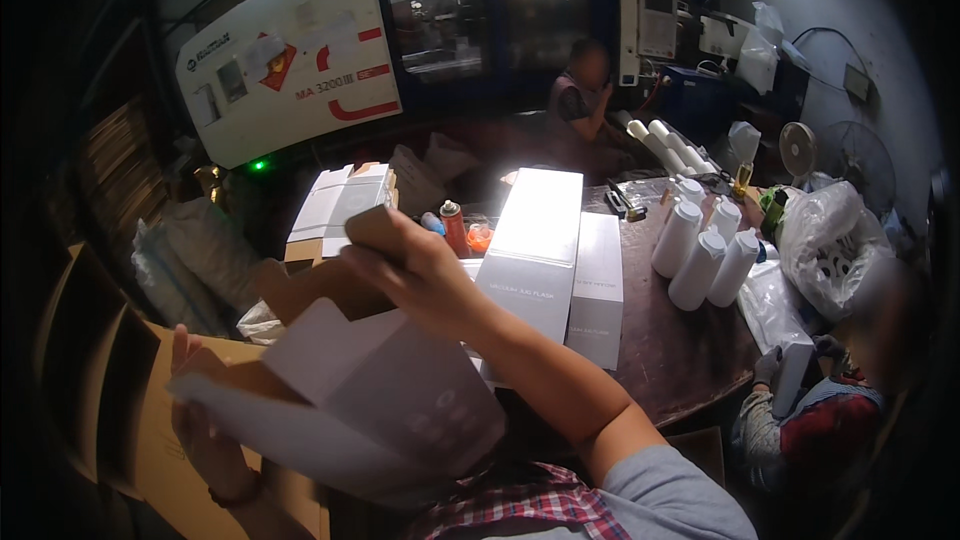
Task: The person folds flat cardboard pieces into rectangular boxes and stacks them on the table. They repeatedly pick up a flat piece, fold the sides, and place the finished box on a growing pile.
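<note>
A white carton [405, 395] with a brown inside lies tilted in front of me, its end flaps standing open. My left hand [205, 430] grips the near edge of its opening at the left, the thumb along the white wall and other fingers partly hidden behind. Over the far side, my right hand [415, 255] is closed with a brown cardboard flap [375, 230] between thumb and fingers. Whether that flap joins the carton is hard to make out. Just beyond, a closed tall white box [535, 250] and a shorter white box [597, 290] rest on the dark table [660, 365].
Several white bottles [698, 265] stand at the table's right. A red spray can [453, 228] is behind the carton. Large brown cardboard boxes [150, 420] line my left. One co-worker [820, 420] sits at the right with a white box; another person [580, 100] is farther back.
</note>
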`<state>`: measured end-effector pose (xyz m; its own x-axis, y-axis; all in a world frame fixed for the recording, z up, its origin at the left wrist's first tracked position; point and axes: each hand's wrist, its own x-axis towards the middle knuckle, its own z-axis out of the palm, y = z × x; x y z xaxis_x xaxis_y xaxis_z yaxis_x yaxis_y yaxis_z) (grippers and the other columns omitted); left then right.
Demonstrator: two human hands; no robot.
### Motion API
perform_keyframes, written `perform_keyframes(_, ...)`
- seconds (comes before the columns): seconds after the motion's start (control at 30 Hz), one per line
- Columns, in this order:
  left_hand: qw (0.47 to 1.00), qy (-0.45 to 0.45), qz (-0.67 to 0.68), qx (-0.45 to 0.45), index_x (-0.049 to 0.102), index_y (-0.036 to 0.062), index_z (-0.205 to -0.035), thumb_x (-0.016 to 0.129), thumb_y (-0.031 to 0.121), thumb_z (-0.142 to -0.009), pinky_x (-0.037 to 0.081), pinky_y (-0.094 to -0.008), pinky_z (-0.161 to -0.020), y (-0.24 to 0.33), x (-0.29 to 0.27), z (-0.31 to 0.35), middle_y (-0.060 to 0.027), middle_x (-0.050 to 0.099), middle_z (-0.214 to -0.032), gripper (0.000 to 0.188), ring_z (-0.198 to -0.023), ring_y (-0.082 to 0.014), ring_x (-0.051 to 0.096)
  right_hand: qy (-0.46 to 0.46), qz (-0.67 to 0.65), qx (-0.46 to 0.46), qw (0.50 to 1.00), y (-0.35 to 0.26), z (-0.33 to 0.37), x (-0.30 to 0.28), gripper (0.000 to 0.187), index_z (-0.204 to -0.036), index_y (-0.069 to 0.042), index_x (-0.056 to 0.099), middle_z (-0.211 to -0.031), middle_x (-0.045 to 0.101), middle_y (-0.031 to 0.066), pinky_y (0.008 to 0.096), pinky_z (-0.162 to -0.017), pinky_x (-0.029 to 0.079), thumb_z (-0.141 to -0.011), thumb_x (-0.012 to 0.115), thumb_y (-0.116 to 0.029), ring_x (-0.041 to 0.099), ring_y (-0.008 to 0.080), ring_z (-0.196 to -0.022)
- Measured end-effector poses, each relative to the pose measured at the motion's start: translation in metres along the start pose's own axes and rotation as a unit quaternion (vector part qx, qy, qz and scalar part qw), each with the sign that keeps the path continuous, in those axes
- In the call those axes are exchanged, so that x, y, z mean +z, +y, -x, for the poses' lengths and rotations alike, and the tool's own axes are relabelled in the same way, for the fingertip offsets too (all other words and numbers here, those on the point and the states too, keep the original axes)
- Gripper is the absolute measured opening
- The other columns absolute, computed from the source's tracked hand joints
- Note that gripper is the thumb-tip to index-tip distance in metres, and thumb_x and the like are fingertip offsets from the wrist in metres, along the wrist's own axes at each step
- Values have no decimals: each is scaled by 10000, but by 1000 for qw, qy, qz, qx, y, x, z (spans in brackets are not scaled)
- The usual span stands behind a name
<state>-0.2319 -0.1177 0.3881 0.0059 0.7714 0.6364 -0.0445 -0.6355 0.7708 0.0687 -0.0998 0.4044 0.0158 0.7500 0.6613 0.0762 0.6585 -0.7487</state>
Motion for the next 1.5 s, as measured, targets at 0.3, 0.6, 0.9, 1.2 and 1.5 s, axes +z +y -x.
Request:
perform_keyframes(0.3,954,-5,-297,27,470,-44,-1279,309,392,-1021,318,-406,-1088,22,35,38,-194,388,-1458,532,-1291,-294,420,-230,-67,23,971,34,-11,43,449,-1218,-15,403,-1092,554,148,328,-831,462,-945,601,-310,546,199,-992)
perform_keyframes(0.6,997,73,11,-38,281,-24,-1456,385,303,-972,318,-454,-1106,-21,48,43,-138,260,-1530,593,-1353,-302,340,-311,-79,54,945,60,25,40,523,-1163,-5,542,-1209,549,142,354,-950,426,-894,641,-444,521,247,-1145)
perform_keyframes(0.9,974,-5,151,-171,189,37,-1494,484,268,-904,410,-450,-1042,-74,37,56,-252,349,-1403,700,-1250,-338,463,-393,80,2,916,68,61,17,543,-1040,36,681,-1289,572,209,437,-1080,355,-976,459,-455,403,362,-1333)
perform_keyframes(1.2,992,-116,-32,-30,356,2,-1428,494,390,-925,221,-430,-1136,-93,46,49,-189,203,-1537,650,-1423,-299,230,-341,184,95,917,80,88,-1,438,-1018,-10,700,-1199,635,165,389,-1043,407,-1008,394,-323,423,317,-1323)
perform_keyframes(1.5,900,-416,118,60,537,22,-1244,472,122,-969,400,-482,-1032,-115,38,41,-236,503,-1339,300,-1229,-334,533,-240,399,130,876,92,84,18,496,-1378,-110,421,-1165,613,205,434,-828,504,-913,579,-175,608,365,-1043)
